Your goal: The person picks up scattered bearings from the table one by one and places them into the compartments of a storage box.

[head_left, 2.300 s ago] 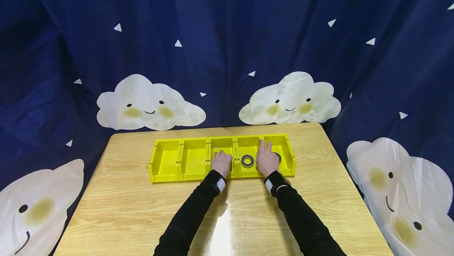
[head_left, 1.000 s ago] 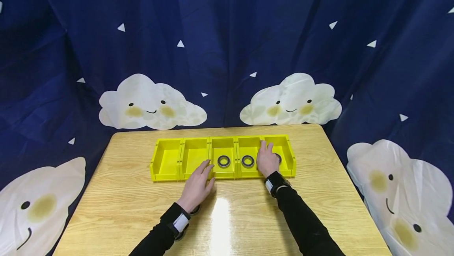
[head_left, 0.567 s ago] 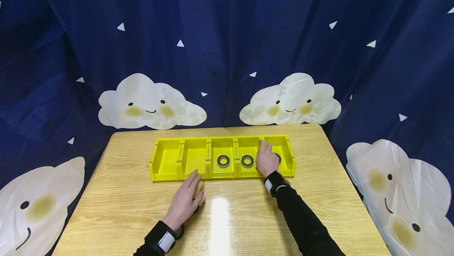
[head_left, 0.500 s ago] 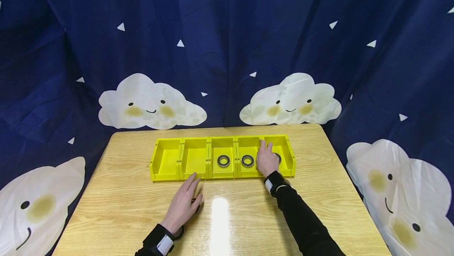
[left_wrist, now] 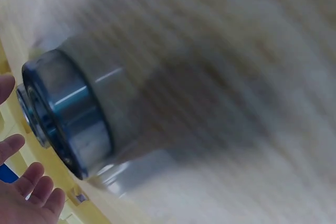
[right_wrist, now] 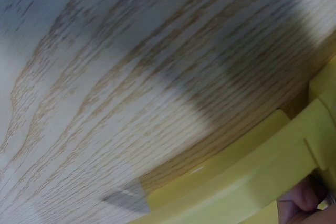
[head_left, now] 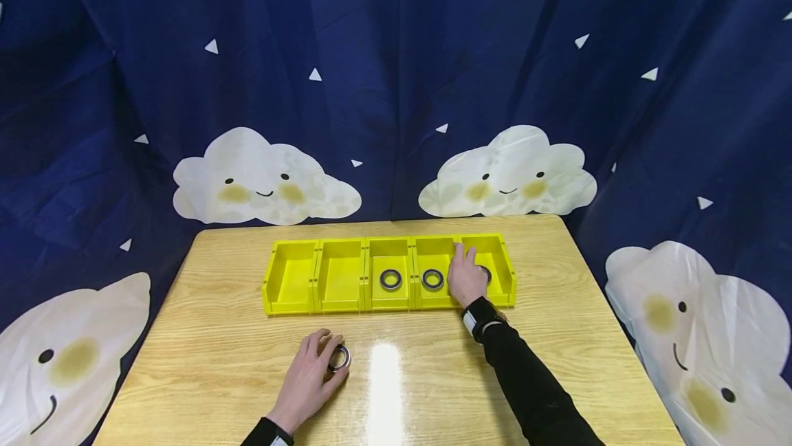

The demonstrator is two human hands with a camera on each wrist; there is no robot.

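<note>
On table | left hand (head_left: pixel 309 377) grips bearing (head_left: pixel 339 357) | right hand (head_left: pixel 467 281) flat on yellow tray (head_left: pixel 291 280)

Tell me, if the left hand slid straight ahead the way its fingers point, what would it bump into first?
Probably the front wall of the yellow tray. The left hand holds a metal ring on the table, fingers aimed toward the tray, bare wood between them.

Shiny metal bearing (head_left: pixel 339 357); glossy wood-grain table (head_left: pixel 557 336); yellow plastic bins (head_left: pixel 291 277)
</note>
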